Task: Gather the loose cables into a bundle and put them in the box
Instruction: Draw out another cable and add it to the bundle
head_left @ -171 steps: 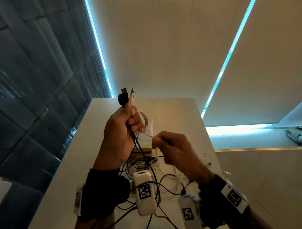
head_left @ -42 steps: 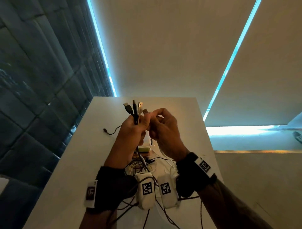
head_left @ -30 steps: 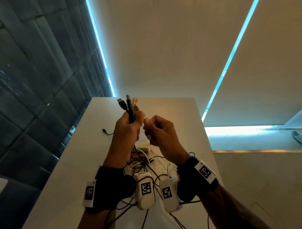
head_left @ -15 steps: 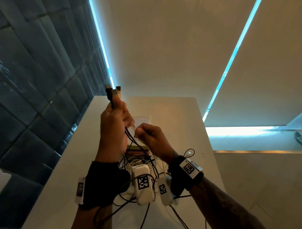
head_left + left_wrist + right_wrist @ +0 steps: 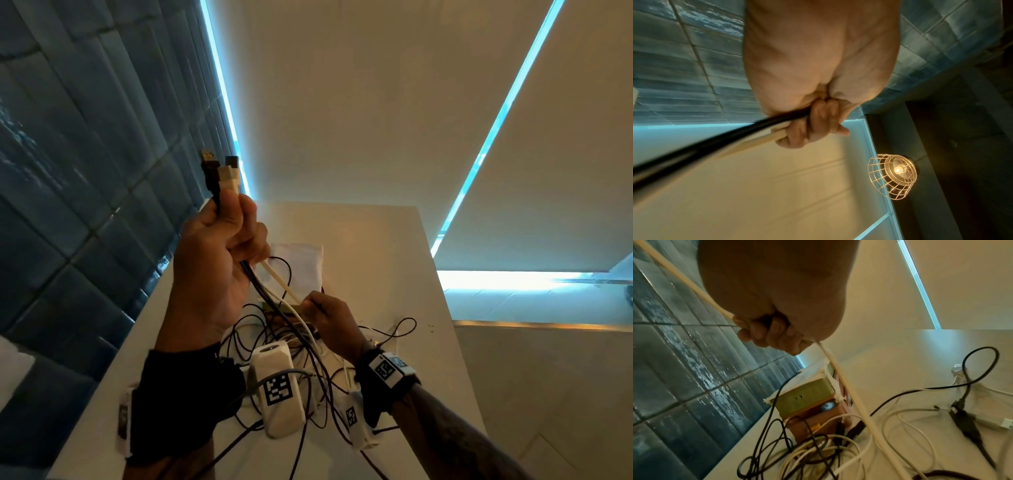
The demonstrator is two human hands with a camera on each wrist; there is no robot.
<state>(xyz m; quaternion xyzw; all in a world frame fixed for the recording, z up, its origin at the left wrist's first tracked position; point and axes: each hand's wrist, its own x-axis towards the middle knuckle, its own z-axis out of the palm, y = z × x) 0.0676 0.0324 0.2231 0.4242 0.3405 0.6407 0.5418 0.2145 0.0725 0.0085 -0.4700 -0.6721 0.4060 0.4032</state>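
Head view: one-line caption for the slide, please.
Left hand grips upright cable plugs while right hand pinches a beige cable above the tangle.

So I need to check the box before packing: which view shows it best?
Right wrist view: the box stands unobstructed behind the tangled cables. In the head view it is mostly hidden behind the hands and cables; the left wrist view misses it.
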